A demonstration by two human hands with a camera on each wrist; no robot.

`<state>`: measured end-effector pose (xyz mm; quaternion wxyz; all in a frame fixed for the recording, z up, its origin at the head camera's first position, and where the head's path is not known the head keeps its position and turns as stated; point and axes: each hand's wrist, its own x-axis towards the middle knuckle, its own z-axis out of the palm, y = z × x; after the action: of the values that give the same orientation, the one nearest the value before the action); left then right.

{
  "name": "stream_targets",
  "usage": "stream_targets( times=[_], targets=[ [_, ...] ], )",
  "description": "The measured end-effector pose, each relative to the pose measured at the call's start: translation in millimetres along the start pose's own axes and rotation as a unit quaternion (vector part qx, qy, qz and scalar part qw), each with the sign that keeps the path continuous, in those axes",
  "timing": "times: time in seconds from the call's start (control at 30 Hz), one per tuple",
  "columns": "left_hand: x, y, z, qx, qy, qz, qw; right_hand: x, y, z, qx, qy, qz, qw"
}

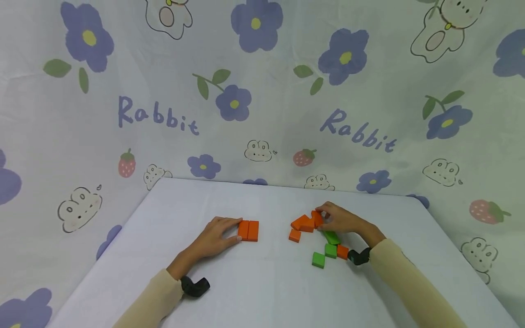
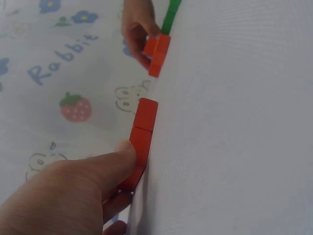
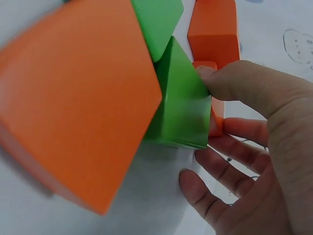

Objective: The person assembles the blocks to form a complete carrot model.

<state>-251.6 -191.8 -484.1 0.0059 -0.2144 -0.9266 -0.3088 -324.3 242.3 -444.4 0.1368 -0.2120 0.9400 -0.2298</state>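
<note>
White table [image 1: 262, 287], two adjoining orange blocks [image 1: 249, 231], loose group of orange and green blocks [image 1: 331, 238]

The orange blocks [image 1: 253, 231] look smooth, with a soft sheen; wood or plastic, I cannot tell. The green wedge [image 3: 188, 110] is glossier, its face catching light. The backdrop [image 1: 270, 68] is matt, printed, creased cloth. The table [image 1: 266, 282] looks matt and finely woven. The sleeves [image 1: 410, 282] are matt cloth; the wrist mounts [image 1: 196, 288] resemble dull plastic.

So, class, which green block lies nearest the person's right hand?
The long green block, right beside the right hand; the two small squarish green blocks lie farther away.
</note>
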Motion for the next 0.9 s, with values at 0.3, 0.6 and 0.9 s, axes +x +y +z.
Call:
stream_targets(
  times=[0.3, 0.6, 0.9],
  targets=[
    [-0.3, 0.9, -0.2, -0.003, 0.000, 0.000, 1.0000, -2.5, -0.1, -1.6, 0.017, 0.036, 0.011, 0.9992],
    [-4.2, 0.8, 2.9, -0.012, -0.005, -0.017, 0.9998, -10.4, -8.4, -15.8, 0.019, 0.096, -0.046, 0.9942],
    [-3.5, 0.7, 1.0, -0.005, -0.002, -0.014, 0.9999, -13.6, -32.9, -21.7, 0.037, 0.127, -0.086, 0.9874]
  ],
)
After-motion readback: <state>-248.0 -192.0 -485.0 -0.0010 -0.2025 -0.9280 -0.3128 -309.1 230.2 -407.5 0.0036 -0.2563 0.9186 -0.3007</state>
